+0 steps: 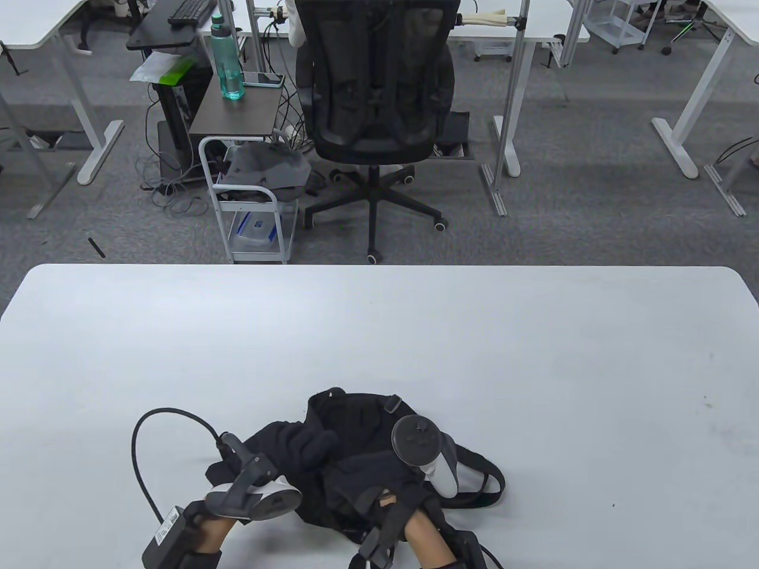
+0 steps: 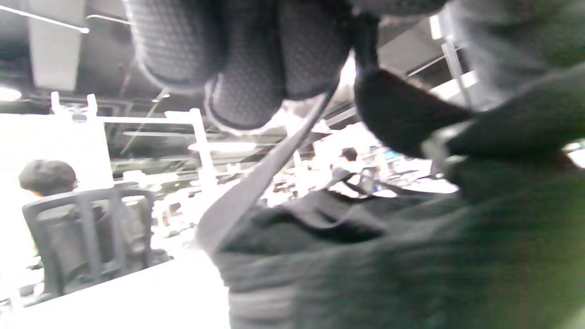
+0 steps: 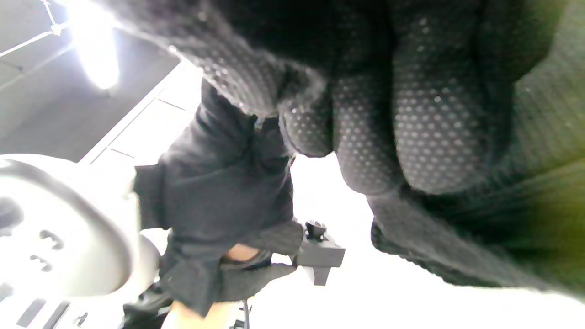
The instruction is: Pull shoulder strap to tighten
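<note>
At the near edge of the white surface [image 1: 533, 367], both gloved hands work a black bag [image 1: 350, 427]

Left hand [image 1: 308, 447] is nearer the shoulder strap [image 2: 256, 183]: in the left wrist view its fingers [image 2: 247, 68] curl closed, and the grey webbing seems to run out from under them, slanting down to the bag. Right hand [image 1: 379, 474] lies on the bag's body, fingers [image 3: 411, 128] bent against fabric; whether that grip holds anything I cannot tell. Tightening probably means drawing along the strap's length, away from the bag. Beyond stands an office chair [image 1: 376, 83]

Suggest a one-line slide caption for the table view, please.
Two gloved hands, left and right, work on a black bag near the white table's front edge.
</note>
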`<action>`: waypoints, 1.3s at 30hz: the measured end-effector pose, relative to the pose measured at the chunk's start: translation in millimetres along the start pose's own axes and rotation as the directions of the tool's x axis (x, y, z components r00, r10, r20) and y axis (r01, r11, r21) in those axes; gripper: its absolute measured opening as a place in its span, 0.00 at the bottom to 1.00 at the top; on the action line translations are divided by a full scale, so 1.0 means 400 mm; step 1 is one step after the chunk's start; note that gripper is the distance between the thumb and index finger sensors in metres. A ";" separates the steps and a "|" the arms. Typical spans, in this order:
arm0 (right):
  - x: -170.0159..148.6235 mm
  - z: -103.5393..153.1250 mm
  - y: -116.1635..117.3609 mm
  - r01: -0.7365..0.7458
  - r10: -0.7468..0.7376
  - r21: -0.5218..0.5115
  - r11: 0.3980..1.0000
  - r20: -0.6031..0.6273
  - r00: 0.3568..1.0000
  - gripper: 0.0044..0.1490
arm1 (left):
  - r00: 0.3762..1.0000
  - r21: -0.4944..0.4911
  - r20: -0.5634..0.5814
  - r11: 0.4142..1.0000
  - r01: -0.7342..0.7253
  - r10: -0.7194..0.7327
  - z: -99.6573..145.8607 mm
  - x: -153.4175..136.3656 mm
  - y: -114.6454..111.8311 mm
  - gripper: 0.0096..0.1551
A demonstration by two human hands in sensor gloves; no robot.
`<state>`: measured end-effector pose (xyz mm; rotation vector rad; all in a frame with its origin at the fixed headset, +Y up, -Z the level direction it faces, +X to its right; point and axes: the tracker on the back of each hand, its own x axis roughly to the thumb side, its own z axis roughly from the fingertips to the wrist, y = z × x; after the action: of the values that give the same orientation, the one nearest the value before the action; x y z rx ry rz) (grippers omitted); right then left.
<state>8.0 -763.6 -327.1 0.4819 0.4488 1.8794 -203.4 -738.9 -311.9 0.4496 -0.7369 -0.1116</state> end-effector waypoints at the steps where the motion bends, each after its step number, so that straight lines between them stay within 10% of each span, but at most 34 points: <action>1: -0.001 -0.001 0.002 0.002 -0.002 -0.002 1.000 0.001 1.000 0.23 | 1.000 -0.002 -0.016 1.000 -0.001 0.001 0.004 -0.010 -0.002 0.38; 8: -0.006 0.006 -0.013 -0.038 0.037 -0.079 0.996 -0.012 0.999 0.36 | 1.000 0.016 0.024 1.000 0.007 -0.007 -0.003 0.026 0.020 0.37; 14: -0.006 0.007 -0.010 -0.026 0.026 -0.125 0.992 0.002 1.000 0.28 | 0.996 0.049 0.085 0.998 -0.031 0.027 -0.017 0.090 0.037 0.37; 28: 0.009 0.001 0.010 -0.068 0.069 -0.065 0.996 0.005 0.998 0.24 | 0.999 -0.019 -0.022 0.999 -0.027 0.026 0.003 -0.008 0.000 0.38; 39: -0.003 0.005 -0.001 -0.042 0.043 -0.122 0.992 0.000 0.999 0.27 | 0.995 0.034 0.083 0.997 -0.062 0.059 -0.019 0.089 0.038 0.37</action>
<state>9.9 -764.2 -325.6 0.4149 0.3219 1.9343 -172.9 -731.3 -288.1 0.4591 -0.8336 -0.0597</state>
